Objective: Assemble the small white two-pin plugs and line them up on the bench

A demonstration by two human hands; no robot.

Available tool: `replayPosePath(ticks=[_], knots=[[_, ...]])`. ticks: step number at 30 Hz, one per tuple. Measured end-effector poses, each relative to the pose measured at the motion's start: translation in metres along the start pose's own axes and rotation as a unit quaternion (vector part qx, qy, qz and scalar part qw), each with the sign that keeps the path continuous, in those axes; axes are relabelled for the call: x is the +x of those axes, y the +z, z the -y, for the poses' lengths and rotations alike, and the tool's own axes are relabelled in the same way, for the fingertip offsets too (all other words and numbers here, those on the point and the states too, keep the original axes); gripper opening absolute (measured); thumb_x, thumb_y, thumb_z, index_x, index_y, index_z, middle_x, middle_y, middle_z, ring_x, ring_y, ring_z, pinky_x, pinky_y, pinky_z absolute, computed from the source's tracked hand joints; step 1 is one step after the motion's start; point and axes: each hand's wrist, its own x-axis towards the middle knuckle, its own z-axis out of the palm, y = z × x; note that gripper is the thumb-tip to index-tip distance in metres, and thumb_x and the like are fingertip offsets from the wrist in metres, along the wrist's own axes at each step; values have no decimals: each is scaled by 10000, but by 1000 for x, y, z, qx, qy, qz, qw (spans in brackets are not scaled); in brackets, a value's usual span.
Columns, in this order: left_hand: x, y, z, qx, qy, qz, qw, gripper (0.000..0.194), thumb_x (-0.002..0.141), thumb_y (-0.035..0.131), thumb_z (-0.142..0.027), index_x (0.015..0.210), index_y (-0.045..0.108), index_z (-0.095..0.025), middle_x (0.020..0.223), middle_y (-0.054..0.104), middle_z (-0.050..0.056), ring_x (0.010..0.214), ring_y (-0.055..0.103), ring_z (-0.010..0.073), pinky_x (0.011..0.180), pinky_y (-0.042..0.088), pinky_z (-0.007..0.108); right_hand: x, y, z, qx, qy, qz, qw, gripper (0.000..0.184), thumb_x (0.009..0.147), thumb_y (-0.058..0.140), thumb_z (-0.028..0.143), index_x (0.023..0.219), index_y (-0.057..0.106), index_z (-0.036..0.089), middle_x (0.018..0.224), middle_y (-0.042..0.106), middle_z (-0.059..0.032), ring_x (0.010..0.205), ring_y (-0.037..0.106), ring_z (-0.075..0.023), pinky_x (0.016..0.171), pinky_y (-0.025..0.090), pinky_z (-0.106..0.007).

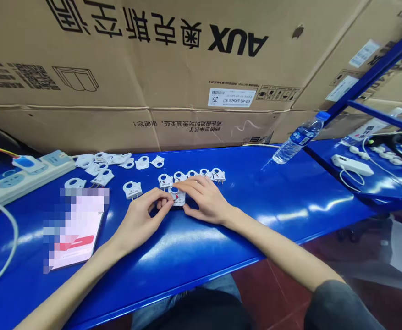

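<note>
On the blue table (272,197), both of my hands meet over one small white plug-shaped part (179,198) with a ring top. My left hand (142,217) pinches its left side with thumb and forefinger. My right hand (204,199) lies over its right side, fingers pressed on it. Just behind stands a row of several like white parts (191,176) with metal pins. One more white part (132,189) sits apart to the left.
A heap of white parts (104,161) lies at the back left beside a power strip (22,176). A blurred booklet (75,229) lies at the left. A water bottle (299,137) leans at the right. Large cardboard boxes (173,68) wall the back.
</note>
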Motion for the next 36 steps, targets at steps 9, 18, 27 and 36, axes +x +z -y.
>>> replayPosePath(ticks=[9, 18, 27, 36], knots=[[-1, 0, 0, -26, -59, -13, 998, 281, 945, 587, -474, 881, 689, -220, 769, 599, -7, 721, 518, 153, 668, 438, 274, 0, -1, 1, -1, -16, -20, 1000, 454, 933, 593, 204, 1385, 578, 179, 1317, 700, -95, 1241, 577, -270, 1015, 501, -453], [-1, -2, 1, -15, -79, -24, 996, 256, 923, 611, -473, 885, 700, -236, 744, 568, -27, 699, 504, 142, 651, 415, 268, 0, -2, 0, -7, -17, -18, 1000, 460, 934, 580, 207, 1393, 585, 184, 1326, 694, -101, 1266, 568, -268, 1025, 502, -445], [-1, -3, 6, 7, -96, -28, 995, 246, 905, 616, -472, 863, 669, -235, 722, 556, -27, 687, 499, 146, 635, 411, 270, 0, -1, 1, 5, -23, -26, 999, 500, 925, 596, 209, 1423, 566, 205, 1318, 702, -101, 1242, 590, -275, 1022, 506, -461], [0, -1, 4, -10, -83, -20, 996, 295, 932, 597, -505, 1049, 652, -240, 853, 628, -4, 767, 565, 167, 673, 456, 292, 0, -2, 2, 15, -20, -15, 1000, 502, 937, 592, 244, 1436, 547, 208, 1339, 692, -95, 1258, 580, -275, 1040, 506, -462]])
